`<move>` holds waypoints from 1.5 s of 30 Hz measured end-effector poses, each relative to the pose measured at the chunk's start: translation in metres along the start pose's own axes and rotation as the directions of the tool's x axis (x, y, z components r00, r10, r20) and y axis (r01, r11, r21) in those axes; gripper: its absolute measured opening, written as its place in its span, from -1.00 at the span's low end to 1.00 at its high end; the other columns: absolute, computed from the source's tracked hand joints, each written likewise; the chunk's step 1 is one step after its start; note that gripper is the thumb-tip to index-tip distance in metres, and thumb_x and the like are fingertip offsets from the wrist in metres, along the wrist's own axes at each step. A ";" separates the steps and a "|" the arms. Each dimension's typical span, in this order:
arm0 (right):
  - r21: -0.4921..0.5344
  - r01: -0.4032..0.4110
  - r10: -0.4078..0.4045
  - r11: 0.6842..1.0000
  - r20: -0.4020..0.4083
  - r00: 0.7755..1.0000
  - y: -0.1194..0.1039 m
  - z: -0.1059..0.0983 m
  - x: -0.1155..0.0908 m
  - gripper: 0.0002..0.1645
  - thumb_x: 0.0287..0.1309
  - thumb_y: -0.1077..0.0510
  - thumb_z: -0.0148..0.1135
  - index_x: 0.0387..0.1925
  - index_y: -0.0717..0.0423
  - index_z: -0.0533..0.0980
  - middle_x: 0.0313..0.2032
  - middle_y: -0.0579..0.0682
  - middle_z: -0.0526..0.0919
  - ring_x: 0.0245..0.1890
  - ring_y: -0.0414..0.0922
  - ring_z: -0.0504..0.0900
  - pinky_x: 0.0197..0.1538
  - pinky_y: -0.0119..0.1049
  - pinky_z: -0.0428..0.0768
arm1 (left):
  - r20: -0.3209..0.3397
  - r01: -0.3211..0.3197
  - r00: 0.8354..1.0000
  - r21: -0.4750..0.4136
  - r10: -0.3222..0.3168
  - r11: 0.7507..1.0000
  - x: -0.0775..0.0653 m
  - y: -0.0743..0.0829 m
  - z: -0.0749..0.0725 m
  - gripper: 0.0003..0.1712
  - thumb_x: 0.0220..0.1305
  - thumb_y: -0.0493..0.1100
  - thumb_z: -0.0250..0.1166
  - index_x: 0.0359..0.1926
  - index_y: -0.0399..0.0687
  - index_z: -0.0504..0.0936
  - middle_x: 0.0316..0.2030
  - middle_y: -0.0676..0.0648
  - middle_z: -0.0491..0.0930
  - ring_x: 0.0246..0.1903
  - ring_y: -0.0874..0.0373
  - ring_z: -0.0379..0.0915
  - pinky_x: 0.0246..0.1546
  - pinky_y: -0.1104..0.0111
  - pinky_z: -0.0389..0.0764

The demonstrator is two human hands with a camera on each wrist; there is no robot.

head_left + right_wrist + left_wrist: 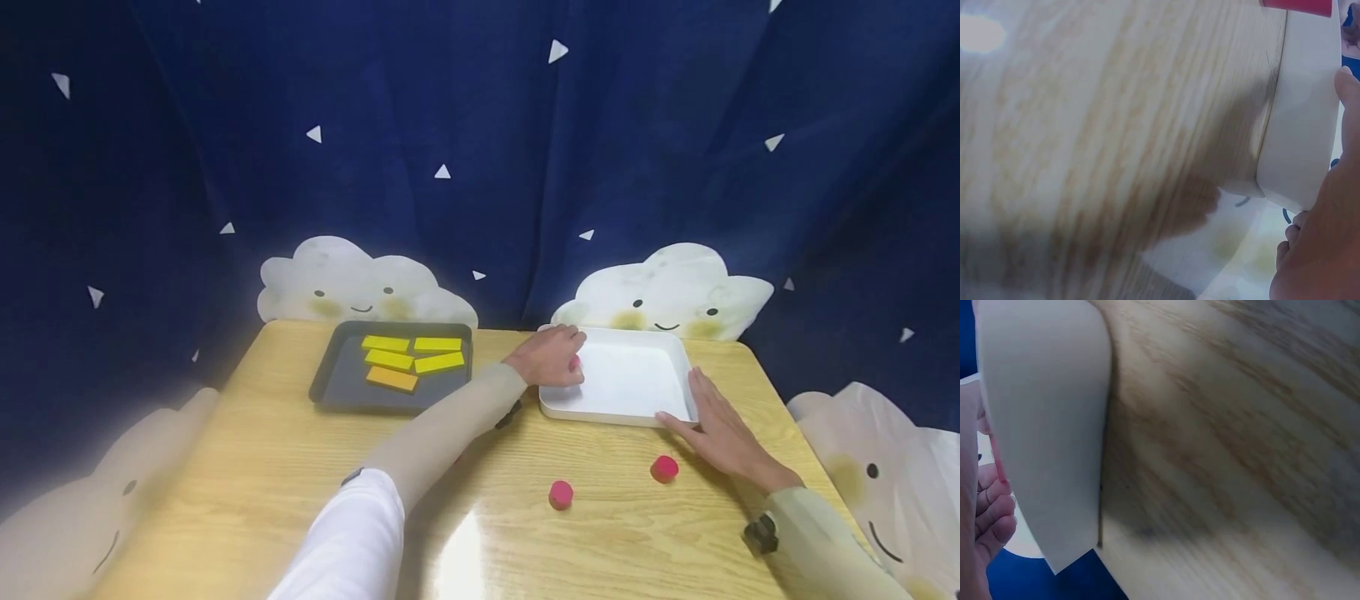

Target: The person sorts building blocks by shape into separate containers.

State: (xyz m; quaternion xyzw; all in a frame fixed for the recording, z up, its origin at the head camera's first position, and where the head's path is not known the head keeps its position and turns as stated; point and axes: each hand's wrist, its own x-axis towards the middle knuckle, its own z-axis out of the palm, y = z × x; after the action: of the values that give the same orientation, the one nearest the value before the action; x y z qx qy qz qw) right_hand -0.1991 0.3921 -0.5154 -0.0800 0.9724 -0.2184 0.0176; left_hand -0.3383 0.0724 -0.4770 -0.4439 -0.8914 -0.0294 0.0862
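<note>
My left hand (551,357) reaches over the left end of a white tray (637,417). Its curled fingers grip a small red round block (574,364), mostly hidden by the hand; only a sliver of red shows in the left wrist view. At the tray's front right corner lies my right hand (716,425), thumb on the front rim and fingers extended along the right side. In the right wrist view the white wall runs beside that hand. Two more red round blocks, one (561,495) at the middle and another (664,468) near my right hand, stand on the table.
A dark grey tray (324,385) at the back left holds several yellow blocks (439,362) and an orange one (392,379). My left forearm crosses its front right corner and partly covers a bit of red (458,458). Cloud-shaped panels and a dark blue curtain border the wooden table (247,467).
</note>
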 end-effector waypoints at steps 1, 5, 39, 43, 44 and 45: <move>0.003 0.000 0.000 1.000 0.001 1.000 0.000 0.000 0.000 0.35 0.49 -0.42 0.14 0.69 0.28 -0.40 0.69 0.33 -0.41 0.68 0.40 -0.29 0.58 0.52 -0.14 | 0.006 0.002 1.000 0.002 -0.002 1.000 0.000 0.000 0.001 -0.74 0.28 0.05 0.25 -0.15 0.00 0.54 -0.25 0.06 0.51 -0.21 0.17 0.46 -0.08 0.38 0.56; 0.003 0.002 -0.002 1.000 0.002 1.000 -0.002 -0.001 0.000 0.35 0.49 -0.42 0.14 0.70 0.28 -0.39 0.70 0.35 -0.39 0.68 0.39 -0.28 0.58 0.51 -0.15 | 0.032 0.014 0.999 -0.006 -0.014 1.000 0.000 0.000 0.003 -0.74 0.29 0.04 0.25 -0.14 0.00 0.54 -0.25 0.06 0.52 -0.22 0.18 0.46 -0.09 0.40 0.56; 0.004 -0.007 0.007 1.000 0.004 1.000 -0.001 0.000 -0.001 0.36 0.49 -0.42 0.14 0.69 0.27 -0.41 0.69 0.34 -0.42 0.67 0.42 -0.27 0.57 0.54 -0.13 | -0.015 -0.039 0.999 -0.019 0.039 0.999 -0.020 0.011 -0.023 -0.68 0.39 0.09 0.24 -0.06 -0.02 0.55 -0.25 0.06 0.46 -0.21 0.19 0.40 -0.17 0.45 0.48; 0.007 -0.009 0.009 1.000 0.007 1.000 -0.002 0.000 -0.001 0.37 0.48 -0.42 0.15 0.69 0.29 -0.40 0.69 0.37 -0.39 0.66 0.43 -0.26 0.56 0.55 -0.13 | -0.048 -0.055 0.997 -0.024 0.054 0.998 -0.035 0.014 -0.033 -0.67 0.40 0.09 0.28 -0.03 -0.02 0.54 -0.22 0.05 0.47 -0.19 0.20 0.41 -0.14 0.47 0.50; 0.008 -0.011 0.011 1.000 0.008 1.000 -0.002 0.000 -0.001 0.37 0.48 -0.42 0.15 0.69 0.28 -0.40 0.69 0.37 -0.38 0.66 0.43 -0.26 0.56 0.55 -0.14 | -0.059 -0.060 0.997 -0.024 0.059 0.998 -0.040 0.014 -0.035 -0.67 0.40 0.09 0.29 -0.03 -0.03 0.55 -0.21 0.05 0.48 -0.18 0.19 0.42 -0.12 0.47 0.51; 0.008 -0.011 0.011 1.000 0.008 1.000 -0.002 -0.001 -0.001 0.37 0.48 -0.42 0.14 0.69 0.28 -0.40 0.69 0.38 -0.37 0.66 0.43 -0.26 0.56 0.55 -0.14 | -0.068 -0.064 0.996 -0.027 0.062 0.998 -0.044 0.014 -0.037 -0.66 0.39 0.08 0.29 -0.02 -0.03 0.55 -0.19 0.05 0.49 -0.17 0.19 0.42 -0.10 0.47 0.52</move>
State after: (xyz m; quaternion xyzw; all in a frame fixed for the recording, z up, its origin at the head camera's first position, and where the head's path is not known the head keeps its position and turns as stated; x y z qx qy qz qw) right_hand -0.1977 0.3903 -0.5137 -0.0754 0.9719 -0.2219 0.0232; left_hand -0.2964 0.0421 -0.4486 -0.4718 -0.8730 -0.0546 0.1106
